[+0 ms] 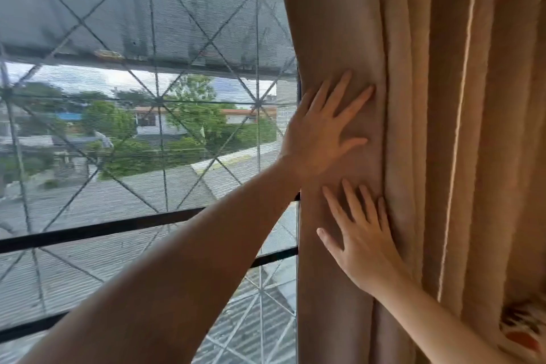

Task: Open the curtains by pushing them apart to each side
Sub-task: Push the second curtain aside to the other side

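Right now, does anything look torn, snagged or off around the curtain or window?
Nothing stands out. The curtain hangs bunched in even folds at the window's right side, no tears visible. Both hands, left and right, lie flat and open on it. The grille looks intact.

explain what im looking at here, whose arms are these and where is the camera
There is no machine here. The single picture comes from a wide-angle camera worn on a person's head, looking forward and down, so the arms reaching in are that person's own. The left hand and the right hand both lie flat, fingers spread, against a beige curtain that is bunched in folds at the right side. Neither hand grips the cloth; they press on it. To the left is the uncovered window, with a metal grille and mesh, and a street with trees and houses beyond.
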{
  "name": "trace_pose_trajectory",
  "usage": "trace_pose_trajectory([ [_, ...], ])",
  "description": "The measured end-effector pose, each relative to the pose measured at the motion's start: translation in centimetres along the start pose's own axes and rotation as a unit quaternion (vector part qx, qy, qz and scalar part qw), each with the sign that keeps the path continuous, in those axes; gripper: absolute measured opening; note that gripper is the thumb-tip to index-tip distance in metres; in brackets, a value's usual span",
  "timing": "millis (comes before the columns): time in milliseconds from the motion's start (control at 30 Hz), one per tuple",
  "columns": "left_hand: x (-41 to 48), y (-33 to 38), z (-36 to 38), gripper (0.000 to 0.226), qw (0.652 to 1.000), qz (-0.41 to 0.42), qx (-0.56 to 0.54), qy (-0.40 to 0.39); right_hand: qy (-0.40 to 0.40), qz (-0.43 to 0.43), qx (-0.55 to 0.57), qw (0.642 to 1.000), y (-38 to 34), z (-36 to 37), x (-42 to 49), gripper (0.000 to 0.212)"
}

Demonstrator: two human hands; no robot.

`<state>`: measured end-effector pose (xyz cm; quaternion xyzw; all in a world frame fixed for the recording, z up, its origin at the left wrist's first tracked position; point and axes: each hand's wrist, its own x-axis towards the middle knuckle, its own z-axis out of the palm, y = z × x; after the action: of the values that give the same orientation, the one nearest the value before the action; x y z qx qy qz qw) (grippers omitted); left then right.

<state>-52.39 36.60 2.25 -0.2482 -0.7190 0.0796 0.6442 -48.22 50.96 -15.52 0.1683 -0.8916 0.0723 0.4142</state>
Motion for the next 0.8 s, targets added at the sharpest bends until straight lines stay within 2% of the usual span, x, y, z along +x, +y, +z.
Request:
trace_pose_trajectory([
  [400, 3.4, 3.4, 4.8, 0.087, 0.999, 0.001, 0.022, -0.032, -0.006, -0.013, 0.013, 1.000, 7.6, 1.3, 1.5, 0.075],
  [800, 6.8, 7.1, 11.8, 0.091, 1.000, 0.007, 0.013, -0.027, 0.010, 0.006, -0.006, 1.000, 13.7, 3.8, 4.0, 0.073],
])
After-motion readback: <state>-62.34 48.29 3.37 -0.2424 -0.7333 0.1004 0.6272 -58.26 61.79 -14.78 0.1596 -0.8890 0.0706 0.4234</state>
